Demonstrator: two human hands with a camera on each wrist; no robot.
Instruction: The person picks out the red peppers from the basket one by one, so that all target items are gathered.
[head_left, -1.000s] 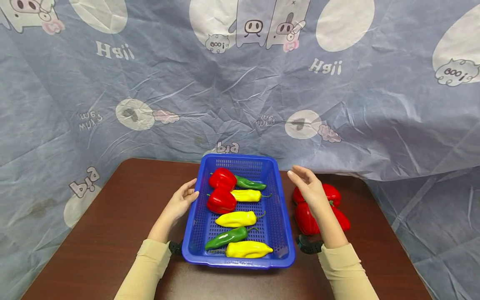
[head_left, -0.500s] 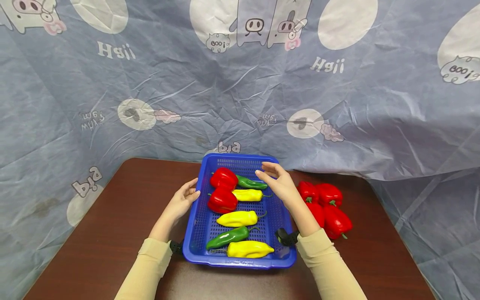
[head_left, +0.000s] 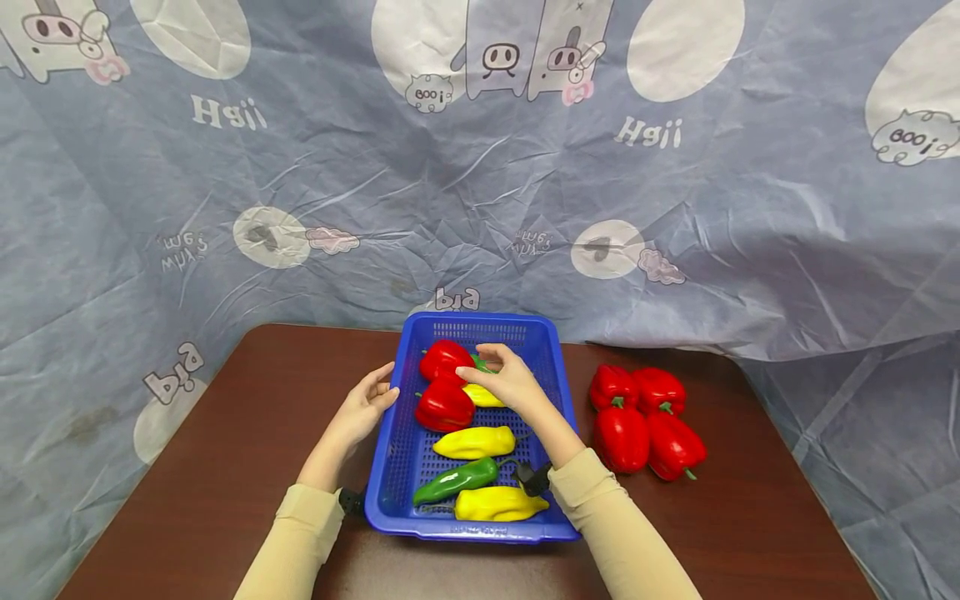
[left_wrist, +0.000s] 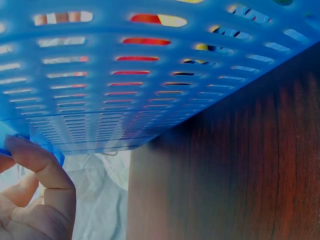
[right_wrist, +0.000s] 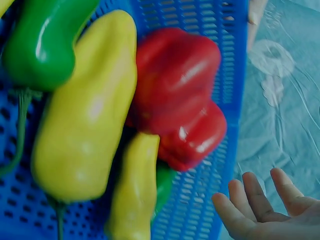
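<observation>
A blue plastic basket stands on the table and holds two red bell peppers, three long yellow peppers and two green peppers. At its left rim, my left hand pinches the edge; the left wrist view shows thumb and fingers curled at the rim. Over the basket's far half hovers my right hand, its fingers spread and holding nothing, just right of the red bell peppers. It partly covers a yellow pepper and the far green one. In the right wrist view its fingers stand apart from the peppers.
Several more red bell peppers sit clustered on the brown table, right of the basket. A grey-blue printed cloth hangs behind the table's far edge.
My right hand has moved left, from near the red bell peppers outside the basket, across its right rim to above the peppers inside. My left hand has stayed at the left rim.
</observation>
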